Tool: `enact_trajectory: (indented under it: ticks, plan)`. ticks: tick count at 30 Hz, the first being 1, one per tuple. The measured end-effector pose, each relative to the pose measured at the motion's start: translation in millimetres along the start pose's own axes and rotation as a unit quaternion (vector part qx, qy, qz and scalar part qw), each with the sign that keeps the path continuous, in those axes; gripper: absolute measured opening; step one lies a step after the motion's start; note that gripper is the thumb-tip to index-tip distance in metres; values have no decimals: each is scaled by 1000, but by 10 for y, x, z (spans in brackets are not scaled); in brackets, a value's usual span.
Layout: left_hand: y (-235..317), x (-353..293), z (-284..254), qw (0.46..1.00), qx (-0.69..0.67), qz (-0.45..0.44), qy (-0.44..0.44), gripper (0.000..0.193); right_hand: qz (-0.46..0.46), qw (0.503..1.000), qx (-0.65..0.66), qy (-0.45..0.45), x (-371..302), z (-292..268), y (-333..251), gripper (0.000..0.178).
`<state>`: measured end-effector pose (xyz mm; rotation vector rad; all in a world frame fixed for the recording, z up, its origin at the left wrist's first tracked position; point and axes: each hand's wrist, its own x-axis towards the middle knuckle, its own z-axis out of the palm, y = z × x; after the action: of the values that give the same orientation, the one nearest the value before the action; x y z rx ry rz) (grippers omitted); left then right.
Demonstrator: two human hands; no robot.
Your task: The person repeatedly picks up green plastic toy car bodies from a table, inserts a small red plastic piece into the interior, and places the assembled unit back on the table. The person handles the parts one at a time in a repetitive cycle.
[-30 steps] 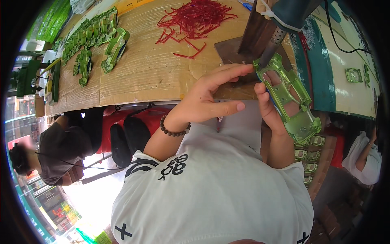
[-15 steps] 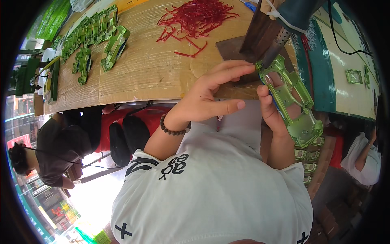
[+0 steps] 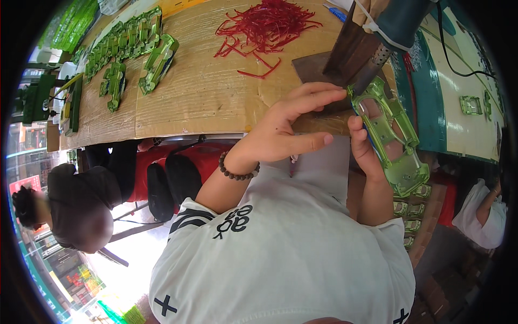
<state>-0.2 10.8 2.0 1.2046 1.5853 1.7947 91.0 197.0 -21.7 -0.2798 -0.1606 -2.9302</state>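
My right hand (image 3: 369, 154) grips a translucent green plastic toy car body shell (image 3: 393, 129) from its left side, the shell tilted with its far end up at the nozzle. A hot air gun (image 3: 398, 26) with a perforated metal nozzle comes down from the top right, its tip at the shell's far end. My left hand (image 3: 291, 125) has its fingers stretched out and the thumb apart. Its index fingertip is at the shell's far left corner; whether it presses there I cannot tell. A beaded bracelet (image 3: 237, 171) circles my left wrist.
A brown metal stand (image 3: 341, 46) is beside the gun. Red plastic strips (image 3: 267, 27) lie heaped on the cardboard-covered table (image 3: 199, 92). Several green car shells (image 3: 159, 65) stand at the far left. More shells (image 3: 413, 209) fill a box by my right elbow. Two people sit nearby.
The view has shifted slightly, so most things sit a little further right. Both hands keep their places on and near the shell. The person at the left has leaned forward.
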Motion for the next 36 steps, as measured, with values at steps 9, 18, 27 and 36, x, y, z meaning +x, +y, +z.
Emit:
enact_trajectory:
  ticks: [9, 18, 27, 36]
  plan:
    - [-82, -66, 24, 995, -81, -21, 63, 58, -37, 963, -121, 238, -258, 315, 61, 45]
    - [-79, -72, 29, 986, -146, -10, 81, 55, -281, 750, -479, 360, -632, 499, -1829, 41]
    - [294, -421, -955, 775, 513, 113, 352, 46, -277, 221, -814, 461, -195, 498, -4303, 24]
    - [57, -814, -1849, 595, 730, -68, 328, 63, -316, -99, -767, 549, -193, 524, -4590, 59]
